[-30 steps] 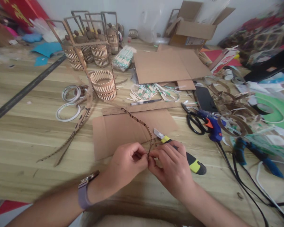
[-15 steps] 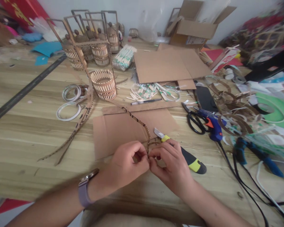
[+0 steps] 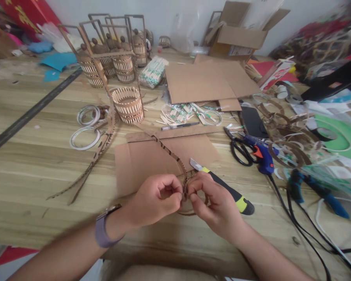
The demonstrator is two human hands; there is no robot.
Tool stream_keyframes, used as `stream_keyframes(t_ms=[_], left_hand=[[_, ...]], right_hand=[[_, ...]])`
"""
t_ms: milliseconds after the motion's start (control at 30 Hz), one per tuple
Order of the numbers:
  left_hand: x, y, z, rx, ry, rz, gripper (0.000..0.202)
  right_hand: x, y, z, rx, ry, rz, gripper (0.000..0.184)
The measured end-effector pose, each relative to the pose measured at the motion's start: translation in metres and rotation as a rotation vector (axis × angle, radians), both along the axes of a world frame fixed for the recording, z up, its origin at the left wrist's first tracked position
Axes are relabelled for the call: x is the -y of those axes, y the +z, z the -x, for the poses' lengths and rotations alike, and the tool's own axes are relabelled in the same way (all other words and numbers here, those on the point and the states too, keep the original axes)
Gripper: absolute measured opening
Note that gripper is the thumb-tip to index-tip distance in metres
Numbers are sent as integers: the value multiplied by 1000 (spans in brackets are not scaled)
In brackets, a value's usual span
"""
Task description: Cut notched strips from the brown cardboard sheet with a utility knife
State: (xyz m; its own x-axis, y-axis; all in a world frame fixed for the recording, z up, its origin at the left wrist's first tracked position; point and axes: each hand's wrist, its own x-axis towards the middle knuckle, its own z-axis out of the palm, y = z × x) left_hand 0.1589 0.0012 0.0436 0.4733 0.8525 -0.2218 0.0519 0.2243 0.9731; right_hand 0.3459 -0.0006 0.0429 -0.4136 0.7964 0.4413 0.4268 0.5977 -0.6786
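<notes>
My left hand (image 3: 160, 197) and my right hand (image 3: 213, 201) meet near the front of the table, each pinching a narrow brown cardboard strip (image 3: 174, 156) between thumb and fingers. The strip runs back over a flat cardboard piece (image 3: 134, 168) and has dark notches along its edge. A loop of it curves below my fingers, partly hidden by my right hand. A utility knife (image 3: 228, 185) with a black and yellow handle lies just beyond my right hand, blade out. Further back stands a small open basket (image 3: 127, 105) of pale sticks and brown bands.
Several lidded baskets with tall handles (image 3: 124, 70) stand at the back left. Tape rolls (image 3: 84, 137) lie to the left. On the right are black scissors (image 3: 241, 152), a blue glue gun (image 3: 265, 158) with its cable, a phone (image 3: 254, 121) and pliers (image 3: 318, 191).
My right hand has shifted slightly up and turned, and the strip's loop now shows below my fingers. My left hand stays nearly in place. The knife lies still.
</notes>
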Motion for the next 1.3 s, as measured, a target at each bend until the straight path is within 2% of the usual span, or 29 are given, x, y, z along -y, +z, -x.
stream_keyframes(t_ms=[133, 267, 600, 833, 933, 1067, 1300], left_hand=[[-1, 1, -1, -29, 25, -23, 13], [-3, 1, 1, -117, 31, -131, 26], [-3, -4, 5, -154, -34, -493, 11], [-5, -3, 5, -109, -31, -440, 14], [-5, -4, 5, -94, -6, -416, 15], [-5, -5, 6, -67, 5, -480, 15], [-4, -5, 6, -43, 53, -521, 13]], right_hand=[[0, -2, 0, 48, -76, -143, 17], [0, -4, 0, 84, -63, -222, 17], [0, -8, -2, 90, -25, -224, 19], [-3, -3, -6, 41, 16, -135, 17], [-3, -5, -7, 50, -15, -166, 9], [-2, -8, -6, 62, -70, -253, 15], [1, -6, -4, 1, -95, -158, 14]])
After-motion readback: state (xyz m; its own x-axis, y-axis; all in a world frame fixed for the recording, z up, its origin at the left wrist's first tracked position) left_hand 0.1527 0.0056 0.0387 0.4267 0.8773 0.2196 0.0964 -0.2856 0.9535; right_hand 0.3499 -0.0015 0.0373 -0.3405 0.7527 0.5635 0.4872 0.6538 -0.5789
